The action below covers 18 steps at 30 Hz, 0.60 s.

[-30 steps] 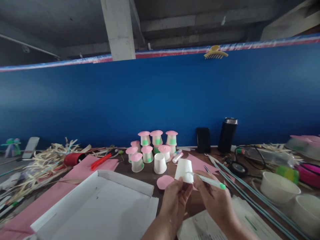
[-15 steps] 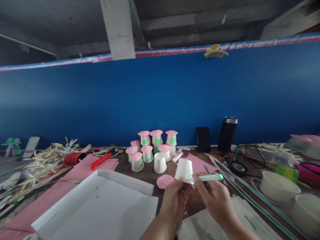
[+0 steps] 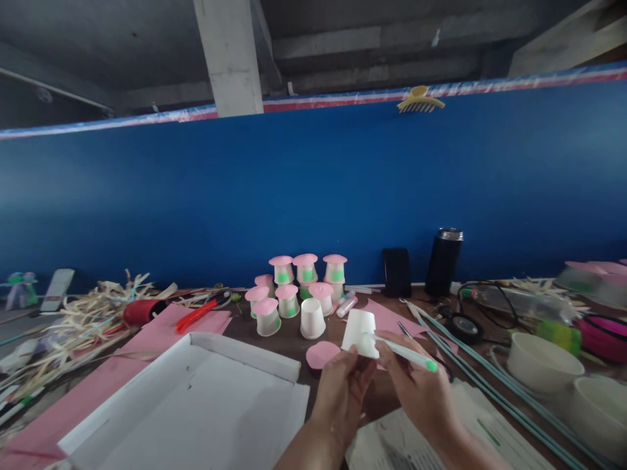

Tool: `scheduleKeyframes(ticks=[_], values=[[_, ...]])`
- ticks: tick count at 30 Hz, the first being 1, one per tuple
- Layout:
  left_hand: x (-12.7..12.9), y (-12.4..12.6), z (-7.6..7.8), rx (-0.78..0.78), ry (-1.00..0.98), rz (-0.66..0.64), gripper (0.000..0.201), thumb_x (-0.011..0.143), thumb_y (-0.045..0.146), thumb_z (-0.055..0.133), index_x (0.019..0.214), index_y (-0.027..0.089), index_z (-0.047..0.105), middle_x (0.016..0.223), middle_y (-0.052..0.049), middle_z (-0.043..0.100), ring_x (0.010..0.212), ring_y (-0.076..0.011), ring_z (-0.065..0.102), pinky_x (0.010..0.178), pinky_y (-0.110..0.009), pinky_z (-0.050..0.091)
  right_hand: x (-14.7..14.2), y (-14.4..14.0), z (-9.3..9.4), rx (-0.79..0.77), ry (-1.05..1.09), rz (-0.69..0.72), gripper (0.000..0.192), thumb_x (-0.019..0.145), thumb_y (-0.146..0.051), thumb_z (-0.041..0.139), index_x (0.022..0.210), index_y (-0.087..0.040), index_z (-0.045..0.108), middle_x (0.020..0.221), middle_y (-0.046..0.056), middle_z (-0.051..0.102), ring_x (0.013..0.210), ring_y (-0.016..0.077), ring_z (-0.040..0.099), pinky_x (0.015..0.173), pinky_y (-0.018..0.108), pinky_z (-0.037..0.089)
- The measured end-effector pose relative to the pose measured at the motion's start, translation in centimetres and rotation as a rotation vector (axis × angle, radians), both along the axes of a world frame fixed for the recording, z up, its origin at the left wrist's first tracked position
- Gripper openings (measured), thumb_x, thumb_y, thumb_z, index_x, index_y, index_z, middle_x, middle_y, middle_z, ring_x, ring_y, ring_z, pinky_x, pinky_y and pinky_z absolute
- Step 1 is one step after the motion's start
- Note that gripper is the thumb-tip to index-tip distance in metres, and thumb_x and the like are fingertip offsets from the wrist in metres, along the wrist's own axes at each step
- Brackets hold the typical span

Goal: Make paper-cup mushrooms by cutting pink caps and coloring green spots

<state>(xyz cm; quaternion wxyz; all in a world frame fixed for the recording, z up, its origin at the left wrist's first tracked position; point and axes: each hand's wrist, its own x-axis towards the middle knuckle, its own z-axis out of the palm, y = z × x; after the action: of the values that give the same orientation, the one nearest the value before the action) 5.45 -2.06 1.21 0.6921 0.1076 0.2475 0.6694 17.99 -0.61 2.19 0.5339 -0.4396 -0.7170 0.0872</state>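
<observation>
The left hand (image 3: 343, 388) pinches an upturned white cup (image 3: 360, 332) just in front of the pink-capped cups (image 3: 298, 287), steadying it so the right hand (image 3: 416, 385), closed around a green-tipped marker (image 3: 404, 353), can touch its side

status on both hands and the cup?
Left hand grip shut on white paper cup, upside down. Right hand grip shut on green marker, tip at cup. Nothing in the way.
</observation>
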Motion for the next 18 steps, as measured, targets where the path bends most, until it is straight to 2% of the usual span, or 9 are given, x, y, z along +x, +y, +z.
scheduleKeyframes(ticks=[2,6,11,15,16,18], values=[[0.01,0.00,0.04,-0.013,-0.004,-0.010,0.007,0.078,0.009,0.064,0.078,0.004,0.069,0.082,-0.012,0.070,0.077,-0.0162,0.066,0.079,-0.029,0.055,0.07,0.05,0.11,-0.003,-0.009,0.010,0.027,0.088,-0.038,0.051,0.096,-0.019,0.069,0.093,0.007,0.074,0.085,0.0217,0.069,0.076,0.028,0.053],[0.05,0.08,-0.18,0.001,-0.021,0.004,0.007,0.078,0.008,0.062,0.074,0.006,0.068,0.077,-0.011,0.070,0.072,-0.0150,0.066,0.076,-0.028,0.056,0.15,0.08,0.26,-0.122,-0.039,0.014,0.029,0.088,-0.040,0.050,0.089,-0.020,0.071,0.072,0.005,0.073,0.069,0.0207,0.068,0.069,0.027,0.053],[0.00,0.10,-0.36,-0.005,-0.012,0.002,0.007,0.078,0.008,0.062,0.074,0.007,0.068,0.079,-0.011,0.071,0.075,-0.0157,0.066,0.078,-0.029,0.056,0.02,0.04,0.16,-0.085,0.009,0.017,0.030,0.088,-0.040,0.050,0.096,-0.018,0.069,0.094,0.009,0.073,0.085,0.0226,0.067,0.077,0.029,0.051],[0.00,0.02,-0.17,0.001,0.005,0.013,0.008,0.077,0.008,0.062,0.072,0.005,0.068,0.073,-0.010,0.069,0.069,-0.0155,0.066,0.074,-0.028,0.056,-0.05,-0.16,0.14,-0.161,-0.025,0.064,0.028,0.088,-0.039,0.050,0.089,-0.019,0.070,0.072,0.003,0.072,0.067,0.0194,0.067,0.066,0.025,0.052],[0.02,0.01,-0.10,0.004,0.002,0.014,0.008,0.077,0.008,0.063,0.072,0.005,0.068,0.073,-0.011,0.069,0.068,-0.0155,0.066,0.073,-0.028,0.056,-0.07,-0.18,0.16,-0.161,-0.030,0.057,0.028,0.088,-0.039,0.050,0.089,-0.019,0.070,0.070,0.003,0.072,0.067,0.0195,0.068,0.065,0.025,0.052],[0.06,0.01,0.03,-0.005,-0.009,0.015,0.007,0.077,0.008,0.063,0.073,0.005,0.068,0.074,-0.011,0.069,0.069,-0.0159,0.066,0.074,-0.028,0.056,-0.12,-0.12,0.15,-0.106,-0.020,0.028,0.028,0.088,-0.039,0.050,0.092,-0.019,0.070,0.079,0.005,0.074,0.074,0.0210,0.069,0.069,0.027,0.053]])
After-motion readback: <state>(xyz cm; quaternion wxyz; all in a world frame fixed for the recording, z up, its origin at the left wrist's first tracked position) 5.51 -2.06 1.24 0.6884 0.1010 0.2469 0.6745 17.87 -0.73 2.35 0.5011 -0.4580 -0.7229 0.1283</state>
